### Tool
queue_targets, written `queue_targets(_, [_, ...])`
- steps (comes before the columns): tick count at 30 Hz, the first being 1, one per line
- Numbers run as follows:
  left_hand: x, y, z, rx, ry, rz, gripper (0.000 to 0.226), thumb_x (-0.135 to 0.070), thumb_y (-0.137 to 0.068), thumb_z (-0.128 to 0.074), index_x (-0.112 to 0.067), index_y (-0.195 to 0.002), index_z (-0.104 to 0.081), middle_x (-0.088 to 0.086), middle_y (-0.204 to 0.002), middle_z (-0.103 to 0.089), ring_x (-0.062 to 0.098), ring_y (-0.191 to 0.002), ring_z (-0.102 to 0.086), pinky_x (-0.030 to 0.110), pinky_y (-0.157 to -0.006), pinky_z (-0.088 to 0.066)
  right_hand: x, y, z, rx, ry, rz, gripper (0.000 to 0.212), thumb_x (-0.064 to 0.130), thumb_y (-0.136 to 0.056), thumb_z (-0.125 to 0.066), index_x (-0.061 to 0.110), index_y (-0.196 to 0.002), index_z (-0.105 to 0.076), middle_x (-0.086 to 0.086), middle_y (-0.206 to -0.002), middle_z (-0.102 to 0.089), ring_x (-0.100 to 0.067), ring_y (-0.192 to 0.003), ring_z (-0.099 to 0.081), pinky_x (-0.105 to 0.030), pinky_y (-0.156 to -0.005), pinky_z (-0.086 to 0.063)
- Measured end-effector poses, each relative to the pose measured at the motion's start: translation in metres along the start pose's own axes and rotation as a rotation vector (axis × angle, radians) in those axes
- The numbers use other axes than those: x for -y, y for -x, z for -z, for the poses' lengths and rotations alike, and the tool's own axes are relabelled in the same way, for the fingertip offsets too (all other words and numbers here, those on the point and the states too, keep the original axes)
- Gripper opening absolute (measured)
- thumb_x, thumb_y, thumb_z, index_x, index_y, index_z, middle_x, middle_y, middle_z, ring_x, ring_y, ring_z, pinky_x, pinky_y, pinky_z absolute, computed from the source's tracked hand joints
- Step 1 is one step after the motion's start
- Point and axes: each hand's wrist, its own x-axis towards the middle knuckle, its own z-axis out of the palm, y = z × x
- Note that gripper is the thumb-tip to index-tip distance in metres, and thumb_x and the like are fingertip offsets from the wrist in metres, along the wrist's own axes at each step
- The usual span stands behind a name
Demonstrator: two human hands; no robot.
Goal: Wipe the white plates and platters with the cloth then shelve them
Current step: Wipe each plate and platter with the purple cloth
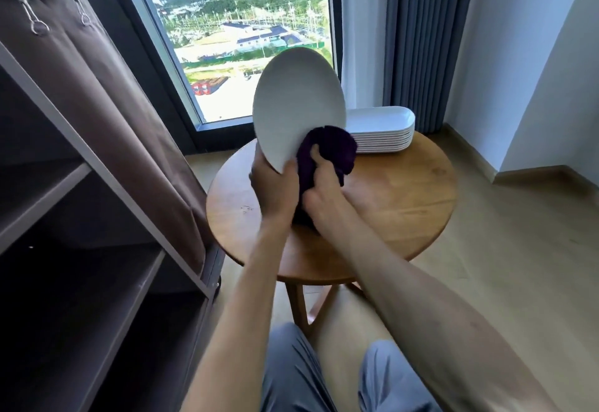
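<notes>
Plate [298, 100] tilted upright above round table [405, 191], left hand [275, 184] gripping lower rim, right hand [327, 181] clutching purple cloth [327, 149] against it: sweep whole face, keep rim grip firm.

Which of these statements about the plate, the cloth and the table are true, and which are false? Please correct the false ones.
1. The left hand holds the white plate tilted up on edge. True.
2. The right hand holds a yellow cloth. False: the cloth is dark purple.
3. A stack of white platters sits on the round wooden table. True.
4. The shelf unit on the left is full of plates. False: no plates show there.
</notes>
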Motion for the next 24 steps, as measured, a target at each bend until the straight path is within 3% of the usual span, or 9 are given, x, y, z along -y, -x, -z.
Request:
queue_targets(3, [0.007,-0.005,0.019,0.007,-0.032,0.04,0.031,0.004,-0.077,-0.064,-0.021,-0.094,-0.066,-0.011,-0.081,-0.07,0.008,-0.077,-0.068,0.023,-0.066,-0.053,0.01,0.0,0.014,0.06,0.072,0.01,0.042,0.017,-0.093,-0.072,0.005,-0.132,-0.064,-0.017,-0.125,-0.069,-0.033,-0.111,-0.069,-0.05,-0.097,-0.055])
queue_targets(7, [-0.006,-0.043,0.072,0.44,-0.355,-0.005,0.023,-0.012,-0.063,-0.062,-0.03,-0.077,-0.061,-0.017,-0.072,-0.066,-0.003,-0.069,-0.061,0.019,-0.063,-0.052,0.044,-0.007,0.034,0.118,0.228,0.114,0.041,0.022,-0.09,-0.075,0.007,-0.128,-0.066,-0.014,-0.116,-0.074,-0.032,-0.106,-0.071,-0.046,-0.085,-0.061])
queue_targets(9, [-0.008,-0.045,0.07,0.378,-0.247,-0.025,0.025,-0.011,-0.067,-0.062,-0.026,-0.086,-0.064,-0.014,-0.079,-0.067,0.002,-0.074,-0.063,0.02,-0.064,-0.051,0.045,-0.011,0.03,0.086,0.2,0.149,0.039,0.019,-0.087,-0.079,0.008,-0.123,-0.068,-0.012,-0.107,-0.077,-0.03,-0.096,-0.075,-0.045,-0.077,-0.063])
queue_targets(12, [0.002,-0.017,0.033,0.08,0.062,0.048,0.047,0.004,-0.084,-0.061,-0.012,-0.127,-0.057,-0.002,-0.106,-0.071,0.009,-0.098,-0.068,0.016,-0.074,-0.053,0.021,-0.013,0.02,-0.004,0.122,0.086,0.038,0.019,-0.086,-0.08,0.007,-0.119,-0.067,-0.01,-0.097,-0.077,-0.024,-0.08,-0.076,-0.037,-0.063,-0.062])
queue_targets(14, [0.011,0.004,0.013,0.002,0.076,0.081,0.055,0.006,-0.087,-0.058,-0.011,-0.139,-0.051,0.006,-0.121,-0.067,0.02,-0.111,-0.066,0.015,-0.08,-0.054,0.005,-0.012,0.019,-0.016,0.119,0.012,0.03,0.019,-0.086,-0.079,0.008,-0.112,-0.069,-0.01,-0.097,-0.077,-0.024,-0.081,-0.076,-0.037,-0.066,-0.062])
queue_targets(16, [0.012,0.001,0.015,0.034,0.027,0.034,0.053,0.008,-0.083,-0.058,-0.017,-0.13,-0.058,0.002,-0.112,-0.071,0.013,-0.102,-0.068,0.015,-0.075,-0.054,0.007,-0.013,0.026,0.005,0.125,-0.006,0.029,0.019,-0.087,-0.079,0.008,-0.112,-0.07,-0.012,-0.103,-0.077,-0.027,-0.088,-0.076,-0.04,-0.074,-0.062])
queue_targets(18, [0.008,-0.02,0.035,0.214,-0.134,-0.023,0.051,0.004,-0.077,-0.059,-0.037,-0.108,-0.065,-0.016,-0.092,-0.072,0.0,-0.087,-0.068,0.017,-0.068,-0.054,0.024,-0.016,0.036,0.043,0.153,0.037,0.042,0.025,-0.087,-0.079,0.009,-0.123,-0.068,-0.012,-0.112,-0.075,-0.03,-0.101,-0.074,-0.046,-0.086,-0.06])
queue_targets(21, [-0.011,-0.048,0.063,0.468,-0.433,-0.037,0.045,-0.002,-0.073,-0.062,-0.045,-0.087,-0.063,-0.016,-0.089,-0.068,0.013,-0.094,-0.067,0.033,-0.072,-0.059,0.044,-0.016,0.043,0.123,0.291,0.07,0.046,0.029,-0.089,-0.077,0.011,-0.129,-0.067,-0.011,-0.116,-0.074,-0.029,-0.105,-0.072,-0.045,-0.088,-0.06])
queue_targets(24, [-0.024,-0.046,0.053,0.271,-0.445,-0.125,0.051,-0.006,-0.073,-0.063,-0.031,-0.117,-0.064,-0.008,-0.1,-0.069,0.019,-0.095,-0.064,0.016,-0.073,-0.052,0.039,-0.018,0.036,0.108,0.254,0.086,0.045,0.026,-0.089,-0.076,0.009,-0.13,-0.066,-0.014,-0.12,-0.073,-0.032,-0.108,-0.071,-0.049,-0.093,-0.058])
